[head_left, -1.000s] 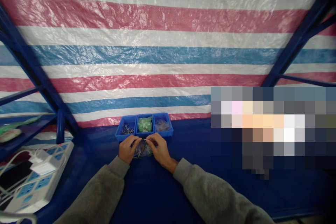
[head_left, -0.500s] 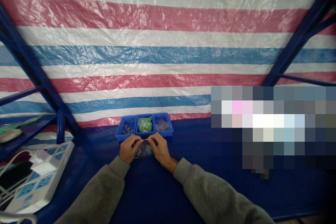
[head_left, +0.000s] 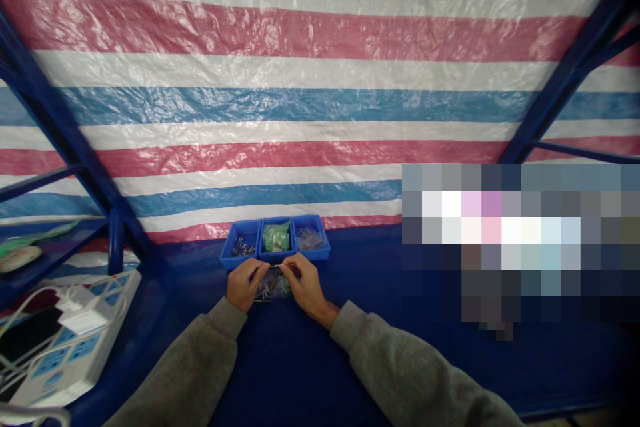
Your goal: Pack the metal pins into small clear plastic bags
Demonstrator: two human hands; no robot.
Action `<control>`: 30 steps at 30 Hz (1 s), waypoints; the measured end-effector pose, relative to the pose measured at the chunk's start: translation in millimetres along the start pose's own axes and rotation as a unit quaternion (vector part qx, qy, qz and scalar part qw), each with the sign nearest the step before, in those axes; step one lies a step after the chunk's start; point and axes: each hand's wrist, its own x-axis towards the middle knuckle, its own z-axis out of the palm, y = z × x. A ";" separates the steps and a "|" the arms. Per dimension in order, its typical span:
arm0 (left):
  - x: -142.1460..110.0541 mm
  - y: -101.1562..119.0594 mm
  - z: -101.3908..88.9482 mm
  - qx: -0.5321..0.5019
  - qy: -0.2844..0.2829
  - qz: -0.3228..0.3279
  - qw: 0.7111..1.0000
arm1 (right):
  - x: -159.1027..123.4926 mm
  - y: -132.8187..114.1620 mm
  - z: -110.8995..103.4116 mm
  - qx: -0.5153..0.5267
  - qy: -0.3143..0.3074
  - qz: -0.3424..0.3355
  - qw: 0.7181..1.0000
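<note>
My left hand (head_left: 243, 283) and my right hand (head_left: 306, 283) meet over the blue table (head_left: 310, 360), fingers pinched together on a small thin part (head_left: 274, 269) held between them; too small to name. Under the hands lies a little heap of small dark and green parts (head_left: 273, 287). Just behind stands a blue tray (head_left: 275, 254) with three compartments: dark metal pieces on the left, green bags in the middle, clear bags on the right. Grey sleeves cover both forearms.
A white power strip (head_left: 60, 340) with plugs and white cables lies at the left edge. Blue shelf posts (head_left: 65, 140) rise on the left and right. A striped red, white and blue tarp (head_left: 300, 80) hangs behind. A blurred patch covers the right.
Both hands stay nearly in place; the fingertips have shifted slightly closer together over the heap of parts.
</note>
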 end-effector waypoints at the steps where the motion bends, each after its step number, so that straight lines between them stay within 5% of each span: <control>1: 0.1 0.1 0.0 -0.003 -0.001 -0.001 1.000 | 0.1 -0.4 -0.4 -0.002 0.000 0.000 1.000; 30: -1.3 -2.2 1.8 -0.012 0.001 -0.004 1.000 | 0.7 1.5 -0.4 -0.005 0.004 0.002 1.000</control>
